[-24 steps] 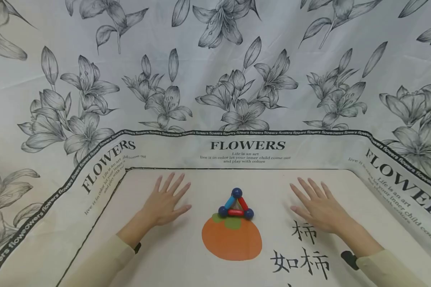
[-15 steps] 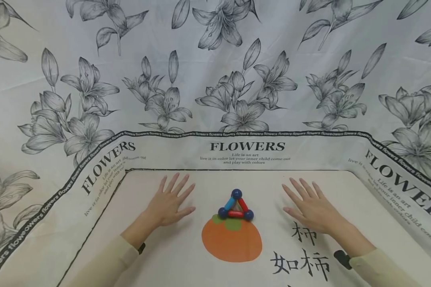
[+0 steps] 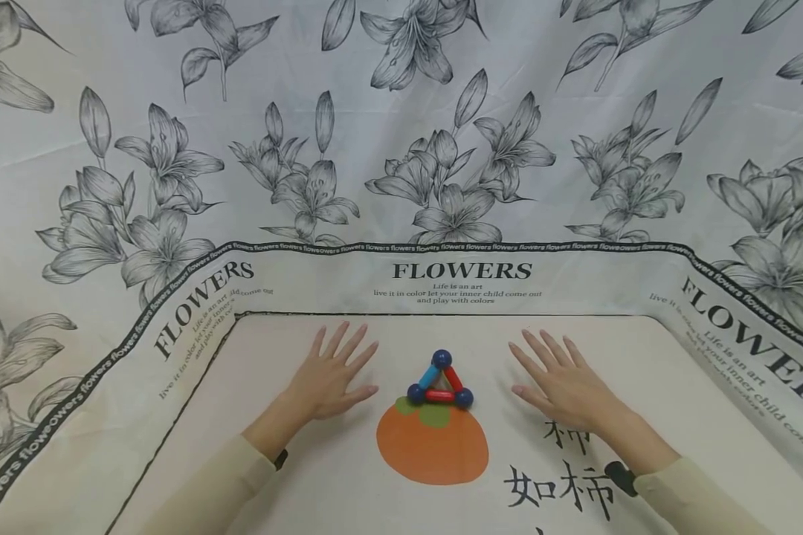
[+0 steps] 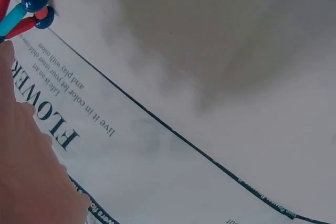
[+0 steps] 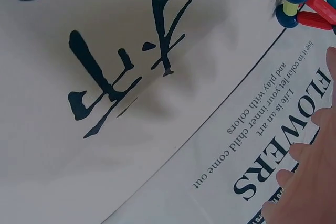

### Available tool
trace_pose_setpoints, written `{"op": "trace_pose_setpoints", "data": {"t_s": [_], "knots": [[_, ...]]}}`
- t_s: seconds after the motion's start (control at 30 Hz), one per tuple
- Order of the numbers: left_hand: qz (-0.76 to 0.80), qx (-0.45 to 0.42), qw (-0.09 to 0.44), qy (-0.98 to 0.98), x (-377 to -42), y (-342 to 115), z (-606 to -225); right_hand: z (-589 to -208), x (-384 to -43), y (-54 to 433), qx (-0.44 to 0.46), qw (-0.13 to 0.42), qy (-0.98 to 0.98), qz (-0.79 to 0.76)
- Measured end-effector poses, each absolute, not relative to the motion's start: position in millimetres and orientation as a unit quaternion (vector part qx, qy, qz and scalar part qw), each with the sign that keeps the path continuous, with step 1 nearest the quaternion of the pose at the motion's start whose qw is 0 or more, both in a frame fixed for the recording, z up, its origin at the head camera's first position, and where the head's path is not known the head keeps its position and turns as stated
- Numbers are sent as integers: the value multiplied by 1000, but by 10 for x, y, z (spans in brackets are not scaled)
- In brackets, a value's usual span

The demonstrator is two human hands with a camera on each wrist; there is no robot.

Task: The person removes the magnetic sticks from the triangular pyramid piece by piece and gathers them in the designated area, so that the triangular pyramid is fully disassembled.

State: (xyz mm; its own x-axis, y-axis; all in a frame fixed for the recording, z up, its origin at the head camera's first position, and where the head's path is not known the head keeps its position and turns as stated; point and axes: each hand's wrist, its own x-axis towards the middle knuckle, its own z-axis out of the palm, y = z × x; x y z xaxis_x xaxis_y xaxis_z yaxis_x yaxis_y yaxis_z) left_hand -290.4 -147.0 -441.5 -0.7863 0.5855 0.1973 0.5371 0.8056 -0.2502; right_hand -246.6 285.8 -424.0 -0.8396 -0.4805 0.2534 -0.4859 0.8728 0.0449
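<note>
A toy frame of magnetic rods and balls (image 3: 439, 396) stands at the table's middle, a triangle in the head view. Its dark blue balls are joined by red and light blue rods; a yellow rod (image 5: 290, 8) shows in the right wrist view. To its left my left hand (image 3: 331, 380) hovers palm down, fingers spread, holding nothing. My right hand (image 3: 565, 383) mirrors it on the right, also spread and apart from the toy. Each wrist view has its hand at the lower outer side, with the toy in an upper corner.
A white printed mat (image 3: 294, 483) covers the table, with an orange persimmon picture (image 3: 432, 446) just in front of the toy and black brush characters (image 3: 558, 487) at the right. Behind and around hangs a cloth with grey lilies (image 3: 455, 212).
Both hands have moved inward toward the toy from either side, fingers still spread. The toy has stayed in place.
</note>
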Motion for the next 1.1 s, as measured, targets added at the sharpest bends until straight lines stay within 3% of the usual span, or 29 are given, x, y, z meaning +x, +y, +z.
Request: {"op": "trace_pose_setpoints", "data": {"t_s": [0.27,0.53,1.1], "knots": [[79,-304,129,-941,-2916,-1346,-4444,-4253,-2474,2735,243,100,-965,3],[73,-293,100,-948,-2926,-1242,-4496,-4330,-2493,2662,268,141,-953,20],[-154,-282,49,-946,-2939,-1085,-4546,-4390,-2553,2364,246,106,-948,172]]}}
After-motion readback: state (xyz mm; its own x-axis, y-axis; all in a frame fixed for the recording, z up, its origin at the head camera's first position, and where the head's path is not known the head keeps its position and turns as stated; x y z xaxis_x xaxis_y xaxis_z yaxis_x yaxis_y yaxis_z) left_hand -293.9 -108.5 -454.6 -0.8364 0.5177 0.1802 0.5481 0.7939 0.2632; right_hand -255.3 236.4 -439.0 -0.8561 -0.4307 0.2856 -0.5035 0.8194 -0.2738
